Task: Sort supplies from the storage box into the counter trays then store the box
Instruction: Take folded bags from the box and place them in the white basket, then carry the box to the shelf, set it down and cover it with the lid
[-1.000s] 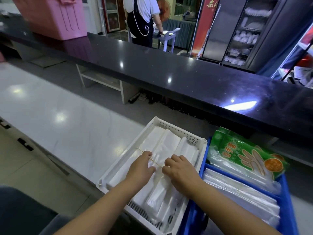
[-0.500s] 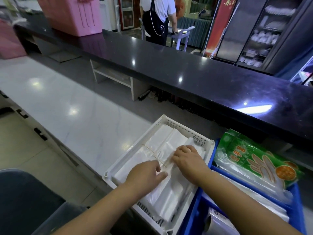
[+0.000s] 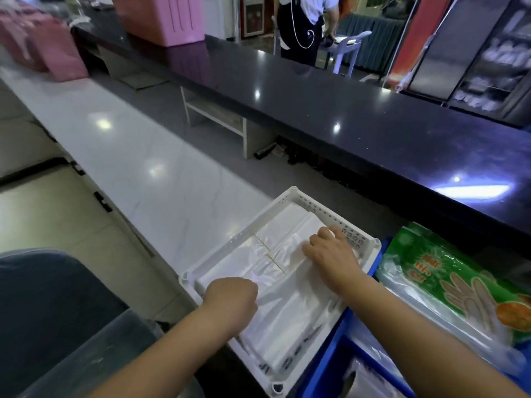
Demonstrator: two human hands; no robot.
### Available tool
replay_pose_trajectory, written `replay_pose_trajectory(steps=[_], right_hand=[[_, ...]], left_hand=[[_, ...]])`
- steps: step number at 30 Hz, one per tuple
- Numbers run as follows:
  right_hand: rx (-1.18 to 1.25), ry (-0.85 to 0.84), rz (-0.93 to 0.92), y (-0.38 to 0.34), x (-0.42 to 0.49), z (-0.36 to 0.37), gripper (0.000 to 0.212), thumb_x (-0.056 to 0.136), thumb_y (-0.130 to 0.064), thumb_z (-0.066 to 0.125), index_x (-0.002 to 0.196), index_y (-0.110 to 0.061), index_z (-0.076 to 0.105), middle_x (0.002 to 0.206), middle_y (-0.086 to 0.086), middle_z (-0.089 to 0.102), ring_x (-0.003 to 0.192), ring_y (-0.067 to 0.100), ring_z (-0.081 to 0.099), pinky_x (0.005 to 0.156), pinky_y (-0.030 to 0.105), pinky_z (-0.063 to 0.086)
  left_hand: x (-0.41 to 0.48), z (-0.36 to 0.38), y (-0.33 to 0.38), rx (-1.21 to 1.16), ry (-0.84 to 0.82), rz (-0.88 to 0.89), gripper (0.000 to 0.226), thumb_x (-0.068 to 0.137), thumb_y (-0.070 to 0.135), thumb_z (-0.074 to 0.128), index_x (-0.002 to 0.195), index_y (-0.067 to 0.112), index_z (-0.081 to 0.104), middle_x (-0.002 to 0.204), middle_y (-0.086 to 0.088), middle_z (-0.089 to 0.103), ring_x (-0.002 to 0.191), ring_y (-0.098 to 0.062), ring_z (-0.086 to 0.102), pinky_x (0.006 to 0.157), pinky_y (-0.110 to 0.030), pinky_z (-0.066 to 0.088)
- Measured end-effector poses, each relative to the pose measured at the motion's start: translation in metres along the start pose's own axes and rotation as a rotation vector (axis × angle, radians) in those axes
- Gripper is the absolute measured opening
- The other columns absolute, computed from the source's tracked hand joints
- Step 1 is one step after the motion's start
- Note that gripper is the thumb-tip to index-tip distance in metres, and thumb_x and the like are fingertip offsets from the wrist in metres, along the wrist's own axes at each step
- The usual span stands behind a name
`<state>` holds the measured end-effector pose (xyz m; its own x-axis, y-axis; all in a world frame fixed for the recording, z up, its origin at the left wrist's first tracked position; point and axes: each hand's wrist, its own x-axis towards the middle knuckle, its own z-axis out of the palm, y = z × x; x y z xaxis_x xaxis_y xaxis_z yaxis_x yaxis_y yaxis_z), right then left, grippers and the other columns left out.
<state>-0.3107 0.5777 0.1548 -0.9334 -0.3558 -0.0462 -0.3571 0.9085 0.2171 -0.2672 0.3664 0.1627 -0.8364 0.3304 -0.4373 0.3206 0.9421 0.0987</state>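
Observation:
A white perforated tray (image 3: 311, 201) sits on the pale counter and holds a bundle of white plastic bags (image 3: 287, 231) bound by a thin rubber band (image 3: 273, 257). My left hand (image 3: 231, 300) rests fisted on the near left part of the bags; whether it grips them I cannot tell. My right hand (image 3: 330, 254) lies flat with fingers spread on the bags' far right end, by the tray wall. To the right stands a blue tray (image 3: 324, 366) with a green glove packet (image 3: 448, 280) and clear bags in it.
A raised black counter (image 3: 344, 110) runs along the back, with a pink box (image 3: 161, 18) on it and pink bags (image 3: 43, 47) at far left. A person in an apron (image 3: 301, 27) stands beyond it. The white counter (image 3: 129, 156) stretches left. A grey-lidded bin (image 3: 57, 326) sits low left.
My hands have spread apart along the bag bundle: the left slid toward the near end, the right toward the far end. The rubber band now lies uncovered between them.

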Motion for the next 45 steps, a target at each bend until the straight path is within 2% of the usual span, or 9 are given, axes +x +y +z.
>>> replay_pose_trajectory(steps=[2, 7, 11, 14, 17, 26, 31, 38, 45], right_hand=[[0.037, 0.033, 0.015, 0.001, 0.005, -0.001, 0.027, 0.082, -0.003, 0.050, 0.103, -0.019, 0.057, 0.099, 0.002, 0.060, 0.102, 0.026, 0.049, 0.099, 0.039, 0.031], [0.200, 0.134, -0.011, -0.014, 0.016, -0.012, 0.031, 0.081, 0.000, 0.047, 0.103, -0.016, 0.062, 0.099, 0.004, 0.064, 0.094, 0.027, 0.053, 0.083, 0.036, 0.041], [0.343, 0.145, -0.205, -0.064, 0.006, -0.026, 0.020, 0.088, -0.029, 0.055, 0.102, -0.018, 0.063, 0.097, 0.003, 0.066, 0.086, 0.024, 0.057, 0.074, 0.037, 0.047], [0.325, 0.054, -0.330, -0.106, -0.010, -0.029, 0.041, 0.080, -0.050, 0.060, 0.107, -0.020, 0.057, 0.102, 0.000, 0.060, 0.088, 0.020, 0.052, 0.077, 0.035, 0.047], [0.195, 0.011, -0.305, -0.131, -0.018, -0.030, 0.052, 0.076, -0.057, 0.058, 0.115, -0.023, 0.050, 0.108, -0.001, 0.053, 0.091, 0.018, 0.046, 0.083, 0.033, 0.044], [0.176, -0.011, 0.062, -0.183, -0.039, -0.057, 0.040, 0.084, -0.033, 0.062, 0.122, -0.024, 0.052, 0.128, 0.001, 0.055, 0.112, 0.020, 0.051, 0.095, 0.032, 0.043], [0.374, 0.285, 0.328, -0.248, -0.057, -0.074, 0.023, 0.087, -0.011, 0.060, 0.109, -0.015, 0.065, 0.116, 0.008, 0.064, 0.108, 0.027, 0.055, 0.089, 0.040, 0.046], [0.496, 0.189, 0.180, -0.341, -0.092, -0.068, 0.018, 0.087, -0.008, 0.059, 0.099, -0.015, 0.069, 0.099, 0.005, 0.067, 0.091, 0.024, 0.062, 0.070, 0.031, 0.049], [0.625, -0.064, 0.137, -0.400, -0.124, -0.015, 0.016, 0.089, -0.022, 0.054, 0.099, -0.023, 0.066, 0.100, -0.004, 0.065, 0.089, 0.014, 0.061, 0.073, 0.026, 0.050]], left_hand=[[-0.006, -0.006, -0.009, -0.005, 0.009, -0.056, 0.014, 0.088, 0.021, 0.047, 0.075, 0.016, 0.050, 0.069, 0.003, 0.046, 0.074, -0.020, 0.049, 0.054, -0.027, 0.029], [-0.027, -0.017, -0.041, -0.231, 0.271, -0.228, 0.009, 0.087, 0.027, 0.051, 0.090, 0.024, 0.058, 0.091, 0.002, 0.066, 0.087, -0.022, 0.060, 0.067, -0.029, 0.045], [-0.053, -0.012, -0.067, -0.330, 0.408, -0.296, 0.008, 0.088, 0.029, 0.050, 0.087, 0.031, 0.058, 0.086, 0.008, 0.065, 0.076, -0.016, 0.057, 0.051, -0.026, 0.036], [-0.077, -0.003, -0.091, -0.383, 0.467, -0.295, 0.007, 0.088, 0.031, 0.054, 0.083, 0.032, 0.059, 0.079, 0.010, 0.065, 0.071, -0.011, 0.057, 0.054, -0.027, 0.043], [-0.100, 0.008, -0.116, -0.438, 0.476, -0.267, 0.007, 0.087, 0.032, 0.057, 0.081, 0.033, 0.060, 0.076, 0.012, 0.063, 0.069, -0.007, 0.056, 0.056, -0.027, 0.044], [-0.176, 0.057, -0.203, -0.303, 0.565, -0.139, 0.009, 0.088, 0.035, 0.052, 0.086, 0.028, 0.058, 0.082, 0.005, 0.065, 0.076, -0.017, 0.059, 0.059, -0.030, 0.044], [-0.220, 0.082, -0.265, -0.273, 0.584, -0.151, 0.013, 0.088, 0.033, 0.053, 0.089, 0.024, 0.061, 0.087, 0.002, 0.068, 0.082, -0.021, 0.062, 0.065, -0.033, 0.048], [-0.261, 0.116, -0.315, -0.274, 0.535, -0.246, 0.009, 0.087, 0.032, 0.054, 0.086, 0.026, 0.061, 0.086, 0.003, 0.069, 0.078, -0.021, 0.062, 0.055, -0.028, 0.035], [-0.294, 0.154, -0.320, -0.285, 0.400, -0.366, 0.011, 0.089, 0.029, 0.051, 0.087, 0.024, 0.060, 0.088, 0.000, 0.069, 0.082, -0.023, 0.062, 0.061, -0.031, 0.045]])
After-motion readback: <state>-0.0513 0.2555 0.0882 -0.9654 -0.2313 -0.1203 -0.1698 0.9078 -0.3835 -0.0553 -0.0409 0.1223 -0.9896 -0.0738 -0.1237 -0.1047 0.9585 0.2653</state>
